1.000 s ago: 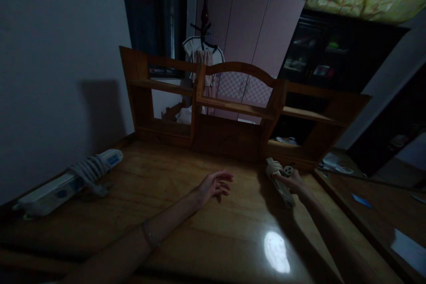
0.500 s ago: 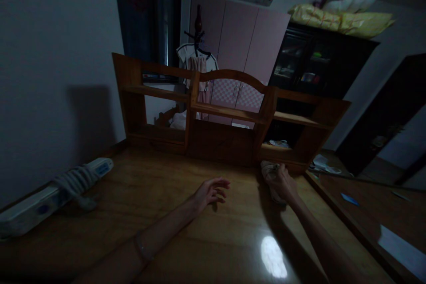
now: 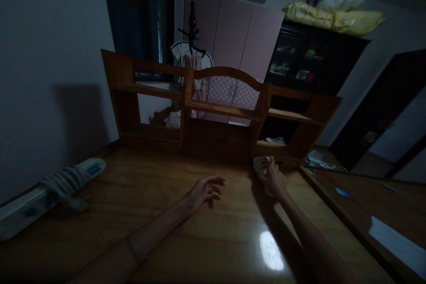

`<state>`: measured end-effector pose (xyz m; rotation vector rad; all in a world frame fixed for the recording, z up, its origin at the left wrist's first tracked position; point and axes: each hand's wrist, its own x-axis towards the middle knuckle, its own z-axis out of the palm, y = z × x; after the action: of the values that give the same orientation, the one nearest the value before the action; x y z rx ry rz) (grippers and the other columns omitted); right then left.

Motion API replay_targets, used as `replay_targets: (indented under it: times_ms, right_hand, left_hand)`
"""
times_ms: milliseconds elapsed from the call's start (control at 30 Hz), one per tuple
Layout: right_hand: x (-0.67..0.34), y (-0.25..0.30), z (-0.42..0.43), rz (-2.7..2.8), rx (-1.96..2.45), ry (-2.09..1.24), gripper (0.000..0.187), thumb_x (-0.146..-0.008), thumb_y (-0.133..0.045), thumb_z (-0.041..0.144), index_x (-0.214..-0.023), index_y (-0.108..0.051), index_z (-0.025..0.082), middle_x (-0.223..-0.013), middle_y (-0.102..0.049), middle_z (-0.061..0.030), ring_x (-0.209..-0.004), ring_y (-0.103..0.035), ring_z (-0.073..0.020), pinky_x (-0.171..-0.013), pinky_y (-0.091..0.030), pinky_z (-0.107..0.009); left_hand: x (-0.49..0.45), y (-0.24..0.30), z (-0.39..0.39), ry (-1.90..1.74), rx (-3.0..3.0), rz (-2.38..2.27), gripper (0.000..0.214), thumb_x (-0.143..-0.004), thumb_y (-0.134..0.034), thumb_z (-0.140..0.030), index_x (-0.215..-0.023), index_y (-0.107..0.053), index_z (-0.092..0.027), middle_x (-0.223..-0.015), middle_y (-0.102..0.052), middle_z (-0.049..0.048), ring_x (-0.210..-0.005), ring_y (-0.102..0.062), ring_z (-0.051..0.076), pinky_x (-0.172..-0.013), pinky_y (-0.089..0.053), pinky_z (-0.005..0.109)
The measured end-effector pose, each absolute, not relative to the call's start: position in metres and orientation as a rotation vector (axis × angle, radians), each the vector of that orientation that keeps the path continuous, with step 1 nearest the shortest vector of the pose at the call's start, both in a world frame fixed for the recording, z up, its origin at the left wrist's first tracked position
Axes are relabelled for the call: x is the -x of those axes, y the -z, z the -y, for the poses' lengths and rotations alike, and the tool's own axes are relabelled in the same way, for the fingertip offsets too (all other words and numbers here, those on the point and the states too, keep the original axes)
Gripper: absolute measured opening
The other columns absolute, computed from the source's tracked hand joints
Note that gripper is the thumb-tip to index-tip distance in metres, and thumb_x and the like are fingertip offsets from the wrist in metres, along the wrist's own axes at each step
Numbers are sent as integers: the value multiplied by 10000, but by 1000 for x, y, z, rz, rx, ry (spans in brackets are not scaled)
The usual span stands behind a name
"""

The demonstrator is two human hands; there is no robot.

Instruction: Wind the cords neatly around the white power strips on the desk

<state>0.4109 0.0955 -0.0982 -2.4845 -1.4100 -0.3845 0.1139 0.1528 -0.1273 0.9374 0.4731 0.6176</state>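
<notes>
My right hand (image 3: 274,181) grips a light, crumpled cloth (image 3: 260,165) and presses it on the wooden desktop (image 3: 159,186), close to the foot of the shelf unit. Part of the cloth is covered by the hand. Left of it, my left hand (image 3: 204,193) hovers low over or rests on the desktop with its fingers loosely apart and nothing in them. The wooden shelf unit (image 3: 219,140) stands along the far edge of the desk.
A white power strip (image 3: 29,206) wrapped in its grey cord lies at the left by the wall. To the right, past the desk's raised edge, a brown surface (image 3: 336,184) holds a white sheet (image 3: 396,242) and a blue card (image 3: 342,192).
The view has shifted slightly, so everything sits a little further left. My right hand keeps its hold on the cloth near the shelf's foot; the left hand looks much the same.
</notes>
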Motion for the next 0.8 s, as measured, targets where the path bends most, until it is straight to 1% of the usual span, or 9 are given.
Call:
replay_targets:
  times_ms: [67, 167, 300, 367, 467, 533, 633, 733, 800]
  right_hand:
    - [-412, 100, -95, 1365, 2485, 382, 961, -777, -585, 451, -1483, -23, 121, -1152, -529, -193, -977, -609, -330, -762, -445, -376]
    - [-416, 103, -94, 1294, 2453, 363, 998, -761, -595, 458, -1479, -8, 89, -1162, -544, -213, -1081, -546, -367, -832, -422, -411]
    - [-432, 106, -94, 1243, 2306, 144, 1077, -697, -659, 442, -1469, -14, 55, -1259, -511, -240, -1213, -443, -392, -965, -338, -446]
    - [-442, 108, -94, 1222, 2256, 32, 1076, -677, -672, 433, -1463, -40, 58, -1296, -493, -239, -1206, -467, -376, -971, -343, -429]
    - [-455, 112, -94, 1194, 2222, -82, 1027, -687, -652, 459, -1452, -82, 79, -1274, -530, -211, -1121, -560, -333, -909, -414, -394]
    - [-460, 115, -95, 1184, 2188, -147, 1003, -698, -638, 484, -1447, -105, 81, -1267, -542, -208, -1088, -591, -314, -880, -444, -376]
    - [-464, 119, -96, 1198, 2135, -202, 1030, -675, -661, 518, -1445, -141, 74, -1299, -521, -219, -1127, -573, -312, -906, -441, -364]
    - [-466, 120, -98, 1231, 2097, -242, 1056, -641, -689, 539, -1452, -172, 104, -1322, -515, -196, -1174, -541, -313, -941, -425, -369]
    - [-467, 120, -99, 1256, 2075, -268, 1034, -640, -694, 533, -1453, -203, 124, -1322, -523, -178, -1181, -536, -303, -947, -424, -363]
  left_hand:
    - [-114, 128, -154, -616, -933, -477, 327, -830, -558, -406, -974, -692, -145, -1072, -626, 109, -696, -624, 139, -615, -515, 266]
    - [-115, 129, -156, -609, -927, -478, 320, -831, -559, -404, -971, -691, -148, -1064, -630, 99, -693, -622, 134, -609, -515, 257]
    - [-115, 130, -158, -602, -931, -474, 340, -837, -549, -411, -993, -689, -144, -1073, -623, 101, -692, -614, 133, -616, -521, 260]
    - [-115, 131, -158, -611, -935, -469, 349, -834, -555, -416, -1003, -689, -142, -1081, -616, 101, -704, -612, 135, -622, -524, 261]
    - [-115, 132, -158, -614, -936, -472, 353, -831, -558, -420, -1008, -688, -143, -1088, -612, 100, -713, -614, 137, -621, -526, 259]
    - [-115, 132, -158, -609, -933, -482, 346, -831, -553, -407, -1004, -689, -140, -1085, -612, 102, -704, -612, 136, -620, -527, 262]
    - [-115, 132, -158, -611, -932, -486, 337, -829, -553, -387, -1005, -689, -135, -1078, -609, 104, -704, -605, 138, -624, -527, 266]
    - [-115, 131, -158, -611, -939, -476, 348, -831, -556, -396, -1020, -688, -135, -1094, -600, 104, -723, -603, 144, -632, -524, 265]
    - [-115, 131, -158, -607, -938, -481, 353, -832, -553, -402, -1019, -689, -135, -1099, -597, 105, -722, -602, 144, -628, -522, 264]
